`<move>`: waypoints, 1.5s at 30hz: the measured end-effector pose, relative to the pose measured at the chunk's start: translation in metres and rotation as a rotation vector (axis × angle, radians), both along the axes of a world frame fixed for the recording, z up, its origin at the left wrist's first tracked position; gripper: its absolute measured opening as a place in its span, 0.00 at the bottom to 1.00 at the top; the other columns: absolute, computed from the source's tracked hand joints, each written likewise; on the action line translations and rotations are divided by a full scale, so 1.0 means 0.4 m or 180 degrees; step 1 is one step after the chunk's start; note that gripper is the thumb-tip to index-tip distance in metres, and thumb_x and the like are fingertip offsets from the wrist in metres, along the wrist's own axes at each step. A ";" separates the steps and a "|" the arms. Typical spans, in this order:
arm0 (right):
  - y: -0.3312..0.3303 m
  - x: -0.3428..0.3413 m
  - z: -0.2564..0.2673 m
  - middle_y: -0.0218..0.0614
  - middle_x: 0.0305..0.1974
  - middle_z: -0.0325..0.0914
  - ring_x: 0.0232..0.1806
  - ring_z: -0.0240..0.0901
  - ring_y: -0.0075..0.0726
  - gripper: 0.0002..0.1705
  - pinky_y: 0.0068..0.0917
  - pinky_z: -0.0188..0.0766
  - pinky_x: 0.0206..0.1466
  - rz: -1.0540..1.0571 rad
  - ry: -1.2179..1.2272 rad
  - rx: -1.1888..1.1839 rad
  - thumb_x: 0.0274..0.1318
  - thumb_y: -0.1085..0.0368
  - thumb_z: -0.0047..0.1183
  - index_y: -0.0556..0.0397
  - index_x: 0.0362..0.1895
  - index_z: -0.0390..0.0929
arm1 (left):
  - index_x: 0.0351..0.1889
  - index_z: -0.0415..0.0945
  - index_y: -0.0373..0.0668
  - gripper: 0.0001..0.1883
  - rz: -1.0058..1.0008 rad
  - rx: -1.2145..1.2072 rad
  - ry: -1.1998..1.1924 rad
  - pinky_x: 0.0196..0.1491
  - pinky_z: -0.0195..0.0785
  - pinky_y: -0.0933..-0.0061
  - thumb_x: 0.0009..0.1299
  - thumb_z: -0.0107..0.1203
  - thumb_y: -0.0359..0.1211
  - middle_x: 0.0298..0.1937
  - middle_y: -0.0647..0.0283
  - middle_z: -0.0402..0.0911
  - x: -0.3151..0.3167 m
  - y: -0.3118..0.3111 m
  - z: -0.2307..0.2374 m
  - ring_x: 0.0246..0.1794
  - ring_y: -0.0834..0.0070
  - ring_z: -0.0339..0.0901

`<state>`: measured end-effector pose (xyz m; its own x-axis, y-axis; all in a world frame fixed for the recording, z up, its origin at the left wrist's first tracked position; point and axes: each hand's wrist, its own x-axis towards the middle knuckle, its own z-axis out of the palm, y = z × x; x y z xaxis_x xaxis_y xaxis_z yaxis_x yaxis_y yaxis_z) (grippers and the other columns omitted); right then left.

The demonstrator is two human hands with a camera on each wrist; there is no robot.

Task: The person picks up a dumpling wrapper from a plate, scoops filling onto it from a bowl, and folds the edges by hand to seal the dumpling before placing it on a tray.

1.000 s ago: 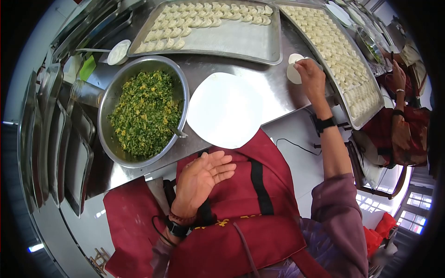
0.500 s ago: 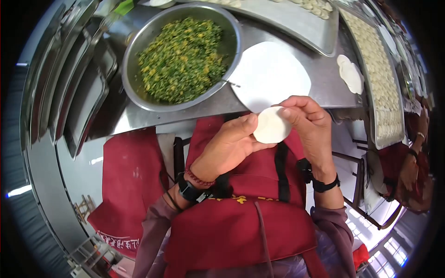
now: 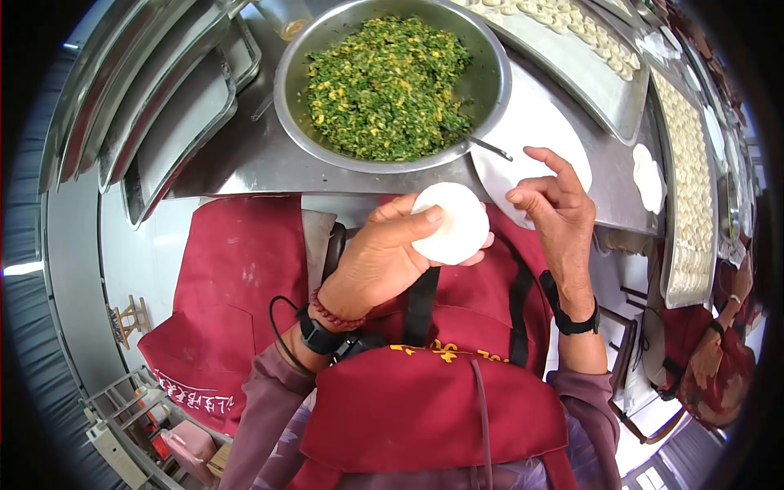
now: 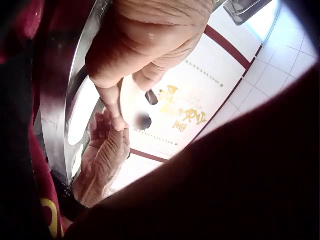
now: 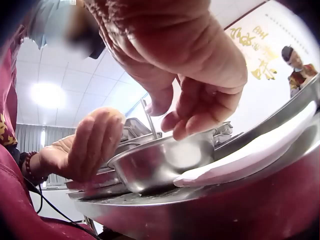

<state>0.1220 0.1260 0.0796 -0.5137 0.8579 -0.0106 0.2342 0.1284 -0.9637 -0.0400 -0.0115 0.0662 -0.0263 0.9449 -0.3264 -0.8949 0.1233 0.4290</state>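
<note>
My left hand (image 3: 380,257) holds a round white dough wrapper (image 3: 453,224), its thumb on the top face and its fingers underneath. The left wrist view shows the wrapper (image 4: 131,102) edge-on below that thumb. To the right, my right hand (image 3: 563,216) is raised with loosely bent fingers and nothing between them. It is close to the handle of a metal utensil (image 3: 492,149) that leans over the rim of a large steel bowl (image 3: 287,102). Chopped green and yellow filling (image 3: 384,90) heaps inside the bowl; the utensil's other end is hidden in it.
A flat white plate (image 3: 535,122) lies right of the bowl on the steel table. Several wrappers (image 3: 649,180) lie farther right, beside a tray of dumplings (image 3: 690,204). Another dumpling tray (image 3: 608,102) stands behind. Empty metal trays (image 3: 175,122) lean at the left. Another person's arm (image 3: 719,335) shows at far right.
My right hand brought a wrapper from the right side to my left hand, then let go and moved up toward the utensil handle. My left hand has taken hold of the wrapper. The view shifted left.
</note>
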 end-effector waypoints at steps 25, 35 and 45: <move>0.135 -0.186 0.042 0.33 0.24 0.79 0.22 0.69 0.18 0.14 0.19 0.66 0.26 -0.0037 -0.0531 0.1004 0.66 0.60 0.52 0.56 0.43 0.84 | 0.64 0.56 0.22 0.25 0.1370 0.0028 -0.0328 0.72 0.48 0.35 0.75 0.43 0.33 0.65 0.37 0.64 -0.145 -0.044 0.072 0.70 0.38 0.56; 0.127 -0.163 0.029 0.34 0.28 0.80 0.21 0.66 0.16 0.19 0.14 0.50 0.20 -0.0139 0.0503 -0.0735 0.67 0.57 0.44 0.59 0.48 0.78 | 0.60 0.62 0.24 0.23 0.1271 -0.0017 -0.0206 0.69 0.58 0.45 0.79 0.37 0.37 0.60 0.42 0.71 -0.139 -0.015 0.091 0.64 0.48 0.68; 0.143 -0.146 -0.014 0.36 0.28 0.80 0.20 0.64 0.17 0.21 0.15 0.48 0.17 -0.0034 0.1286 -0.1413 0.70 0.59 0.43 0.67 0.54 0.72 | 0.63 0.58 0.22 0.27 0.1153 0.0214 -0.0138 0.70 0.54 0.40 0.78 0.42 0.39 0.64 0.40 0.67 -0.152 0.018 0.067 0.69 0.41 0.59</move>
<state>0.0637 0.1833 0.0739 -0.5430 0.8213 -0.1749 -0.1627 -0.3073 -0.9376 -0.1009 -0.0041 0.0930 -0.3506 0.8961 -0.2721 -0.8928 -0.2320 0.3861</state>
